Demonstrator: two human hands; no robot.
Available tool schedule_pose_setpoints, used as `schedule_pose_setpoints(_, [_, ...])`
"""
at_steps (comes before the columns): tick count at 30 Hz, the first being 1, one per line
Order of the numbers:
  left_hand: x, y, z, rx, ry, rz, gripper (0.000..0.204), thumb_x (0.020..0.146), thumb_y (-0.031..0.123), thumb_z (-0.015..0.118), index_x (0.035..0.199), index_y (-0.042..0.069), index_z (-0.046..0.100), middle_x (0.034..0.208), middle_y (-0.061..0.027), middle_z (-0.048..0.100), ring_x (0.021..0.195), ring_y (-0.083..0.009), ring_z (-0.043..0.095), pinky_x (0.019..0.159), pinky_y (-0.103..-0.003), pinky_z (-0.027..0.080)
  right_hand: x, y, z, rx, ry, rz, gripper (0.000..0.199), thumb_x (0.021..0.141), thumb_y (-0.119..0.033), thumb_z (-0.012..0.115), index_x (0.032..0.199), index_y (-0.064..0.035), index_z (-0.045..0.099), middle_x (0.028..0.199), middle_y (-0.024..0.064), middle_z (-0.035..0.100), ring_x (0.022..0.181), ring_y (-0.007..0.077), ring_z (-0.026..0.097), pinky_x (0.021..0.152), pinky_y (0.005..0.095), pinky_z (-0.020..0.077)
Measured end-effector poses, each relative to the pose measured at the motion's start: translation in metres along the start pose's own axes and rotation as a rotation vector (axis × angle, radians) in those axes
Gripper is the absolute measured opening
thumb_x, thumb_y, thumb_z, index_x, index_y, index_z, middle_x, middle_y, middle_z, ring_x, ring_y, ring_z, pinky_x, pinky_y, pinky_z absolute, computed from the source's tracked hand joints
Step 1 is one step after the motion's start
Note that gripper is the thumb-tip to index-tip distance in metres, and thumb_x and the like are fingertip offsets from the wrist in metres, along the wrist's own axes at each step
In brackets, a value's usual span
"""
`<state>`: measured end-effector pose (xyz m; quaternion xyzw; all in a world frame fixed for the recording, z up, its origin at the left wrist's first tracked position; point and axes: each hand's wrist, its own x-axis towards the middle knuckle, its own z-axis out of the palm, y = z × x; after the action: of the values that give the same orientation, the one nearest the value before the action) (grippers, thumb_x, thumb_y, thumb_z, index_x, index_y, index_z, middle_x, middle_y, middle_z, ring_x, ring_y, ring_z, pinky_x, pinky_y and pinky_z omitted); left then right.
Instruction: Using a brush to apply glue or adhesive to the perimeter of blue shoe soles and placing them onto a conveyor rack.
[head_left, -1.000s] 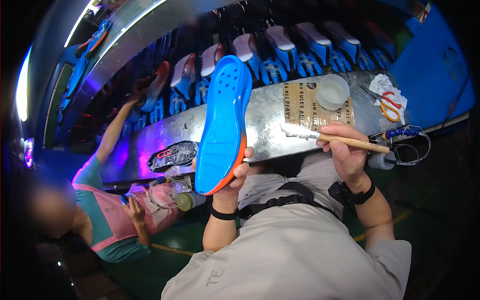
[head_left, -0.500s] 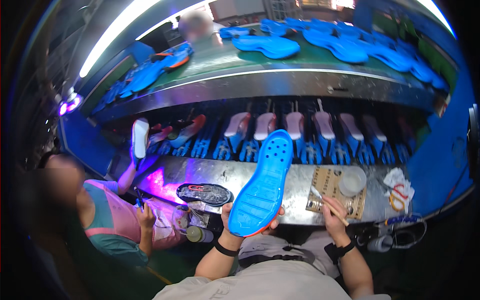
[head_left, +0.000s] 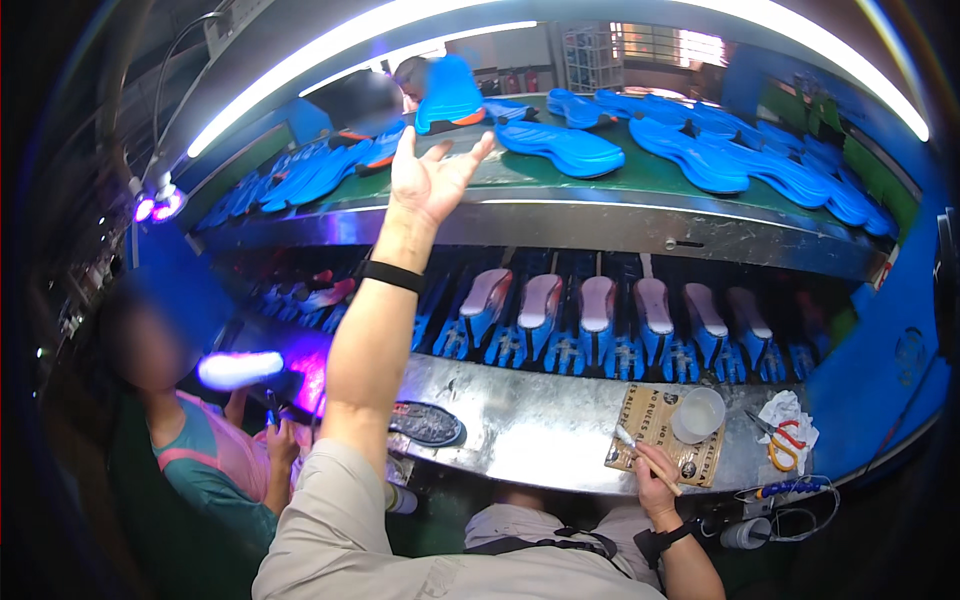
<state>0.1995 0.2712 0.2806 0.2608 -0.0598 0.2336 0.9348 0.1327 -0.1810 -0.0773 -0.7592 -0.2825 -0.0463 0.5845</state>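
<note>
A: Left side first, quick.

B: My left hand (head_left: 430,185) is raised to the upper shelf (head_left: 600,228), over its front edge left of the middle. Fingers spread wide, palm facing me. Just past the fingertips: a blue sole (head_left: 450,95), orange at its lower edge.

A: Gripped?

B: No, the fingers aren't wrapped around it, and I see a slim gap. It's tilted steeply above the shelf; can't tell if it touches down.

A: Right side?

B: My right hand (head_left: 655,492) has a narrow grip on the wooden handle of a brush (head_left: 638,450), at the front edge of the worktop (head_left: 530,440). The pale tip is over the left edge of the cardboard (head_left: 647,408); can't tell if it touches.

A: Other stuff there?

B: A whitish cup (head_left: 698,416) stands on the cardboard, towards its back right corner. Near the worktop's right end, scissors (head_left: 788,437) with red and orange handles lie against crumpled tissue (head_left: 795,412). A dark sole (head_left: 432,424) lies left of the middle, partly behind my forearm.

A: Beyond the back edge?

B: A row of upturned shoes (head_left: 597,300), pinkish bottoms up. More blue soles lie along the shelf.

A: People?

B: A co-worker (head_left: 215,475) in teal and pink, by the worktop's left end.
</note>
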Motion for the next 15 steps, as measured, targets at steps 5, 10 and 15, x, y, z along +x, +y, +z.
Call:
schedule_pose_setpoints(5, [0.033, 0.028, -0.038, 1.022, 0.239, 0.05, 0.067, 0.101, 0.036, 0.06, 0.147, -0.008, 0.04, 0.145, -0.0332, 0.049, 0.128, -0.0415, 0.058, 0.102, -0.049, 0.053, -0.002, 0.0, -0.002, 0.009, 0.057, 0.037, 0.022, 0.084, -0.002, 0.066, 0.104, 0.0029, 0.073, 0.097, 0.0184, 0.073, 0.088, 0.032, 0.071, 0.08, 0.038, 0.0555])
schedule_pose_setpoints(10, [0.077, 0.133, -0.086, 2.322, 0.673, 0.305, 0.045, 0.091, 0.023, 0.063, 0.125, -0.006, 0.063, 0.101, -0.0225, 0.074, 0.087, -0.0314, 0.076, 0.072, -0.039, 0.061, -0.002, -0.001, -0.003, 0.006, 0.013, -0.037, 0.022, 0.083, 0.0, 0.068, 0.104, 0.0027, 0.073, 0.092, 0.0185, 0.073, 0.085, 0.0335, 0.071, 0.078, 0.0393, 0.0562])
schedule_pose_setpoints(15, [0.07, 0.189, -0.134, 2.755, 0.41, 0.469, 0.035, 0.082, 0.018, 0.065, 0.112, 0.003, 0.075, 0.109, -0.0253, 0.072, 0.109, -0.0377, 0.069, 0.097, -0.045, 0.052, -0.006, 0.004, -0.002, 0.015, 0.026, -0.038, 0.021, 0.083, 0.0, 0.07, 0.103, 0.0016, 0.074, 0.092, 0.0182, 0.073, 0.084, 0.0331, 0.07, 0.077, 0.0389, 0.0564])
